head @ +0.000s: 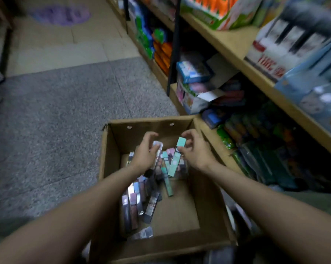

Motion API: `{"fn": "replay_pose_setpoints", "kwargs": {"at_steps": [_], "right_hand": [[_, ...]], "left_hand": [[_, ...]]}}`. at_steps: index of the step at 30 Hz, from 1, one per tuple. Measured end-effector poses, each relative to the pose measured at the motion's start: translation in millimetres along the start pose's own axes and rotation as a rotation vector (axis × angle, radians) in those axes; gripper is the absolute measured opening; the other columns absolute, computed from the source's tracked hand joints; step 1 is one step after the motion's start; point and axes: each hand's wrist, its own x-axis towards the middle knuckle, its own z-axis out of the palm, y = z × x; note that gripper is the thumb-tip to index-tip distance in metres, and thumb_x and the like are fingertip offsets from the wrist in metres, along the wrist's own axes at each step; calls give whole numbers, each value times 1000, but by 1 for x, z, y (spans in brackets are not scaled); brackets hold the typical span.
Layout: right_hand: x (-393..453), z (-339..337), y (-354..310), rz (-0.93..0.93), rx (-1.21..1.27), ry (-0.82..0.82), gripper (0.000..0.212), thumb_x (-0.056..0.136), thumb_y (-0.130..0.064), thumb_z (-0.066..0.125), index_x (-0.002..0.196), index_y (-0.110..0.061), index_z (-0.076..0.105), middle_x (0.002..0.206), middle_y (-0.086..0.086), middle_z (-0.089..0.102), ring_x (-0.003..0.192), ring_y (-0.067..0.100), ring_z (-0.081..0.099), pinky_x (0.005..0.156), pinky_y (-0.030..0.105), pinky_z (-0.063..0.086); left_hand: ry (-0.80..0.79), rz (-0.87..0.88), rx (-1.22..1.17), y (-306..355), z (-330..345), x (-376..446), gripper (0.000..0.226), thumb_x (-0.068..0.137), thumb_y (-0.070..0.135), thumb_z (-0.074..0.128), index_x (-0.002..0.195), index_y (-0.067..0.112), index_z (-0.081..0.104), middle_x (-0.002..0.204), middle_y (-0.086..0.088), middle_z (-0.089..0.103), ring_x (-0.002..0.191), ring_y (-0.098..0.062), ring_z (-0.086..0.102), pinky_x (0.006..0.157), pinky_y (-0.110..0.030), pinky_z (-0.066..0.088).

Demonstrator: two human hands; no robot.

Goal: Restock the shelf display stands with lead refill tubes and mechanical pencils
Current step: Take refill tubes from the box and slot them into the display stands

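Brown cardboard box [111,149] holds our slim packets; our left hand [144,153] grips a clear packet [158,147], our right hand [196,149] pinches a mint-green packet [177,159].

We have a single view, worn on the person's head, so we look forward and steeply down. A cardboard box [111,168] sits close below us at six o'clock, both forearms reaching into it. The floor [56,111] spreads toward ten o'clock; shelves [237,46] climb from three to one o'clock.
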Motion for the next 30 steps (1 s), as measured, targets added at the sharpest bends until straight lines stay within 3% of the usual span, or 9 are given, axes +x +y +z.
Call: {"fn": "replay_pose_setpoints", "kwargs": {"at_steps": [3,5,8,11,16,21,24,28,30], "right_hand": [[-4,-52,-43,-121,-30,85,31,80,-13,76,93,-28,53,70,-3,60,67,18,64,74,47,57],[-14,-83,-67,-171,-46,146,30,79,-15,77,92,-28,53,79,4,67,73,19,68,74,45,58],[-32,-122,-90,-206,-47,199,28,82,-14,76,93,-27,54,81,4,67,68,14,69,63,36,60],[-47,-153,-101,-225,-63,269,28,83,-15,76,92,-29,54,77,-3,66,61,4,67,53,22,56],[-64,-199,-110,-233,-178,394,36,81,-21,79,83,-36,47,79,-10,64,62,-1,63,52,11,48],[-81,-259,-126,-292,-223,482,34,84,-15,76,89,-33,48,88,1,64,64,7,69,58,28,59],[-92,-303,-139,-290,-311,624,31,83,-17,77,93,-29,50,92,-9,60,71,5,69,63,34,61],[-106,-345,-145,-228,-512,755,36,78,-22,81,91,-30,48,92,-15,56,73,2,65,58,19,51],[-107,-354,-138,-185,-591,772,36,77,-22,82,91,-25,49,90,-10,57,76,8,64,57,20,45]], "left_hand": [[-208,27,-132,75,-16,18,12,101,16,46,109,17,55,91,-13,60,61,-20,61,52,-30,53],[-294,42,-185,118,-23,22,13,102,12,44,112,12,52,87,-13,57,54,-17,59,47,-27,51],[-414,-7,-344,157,-30,20,34,94,-5,51,124,10,48,95,-14,61,70,-21,63,57,-29,56],[-534,22,-444,178,-27,18,45,89,-17,50,121,15,50,104,-15,63,86,-24,64,64,-28,59],[-581,158,-517,204,-1,14,44,93,-11,49,127,15,44,101,-10,61,79,-21,63,71,-33,56],[-675,317,-561,230,15,9,42,93,-7,53,126,18,47,100,-13,65,84,-23,67,78,-40,58],[-672,407,-621,245,22,7,41,94,-6,52,120,26,51,96,-5,70,85,-25,70,72,-46,59],[-607,492,-651,261,33,6,48,95,-7,48,120,35,49,92,0,68,78,-19,68,69,-38,58],[-586,493,-647,266,37,7,53,96,-8,46,120,39,46,95,-2,65,75,-14,65,69,-33,57]]}}
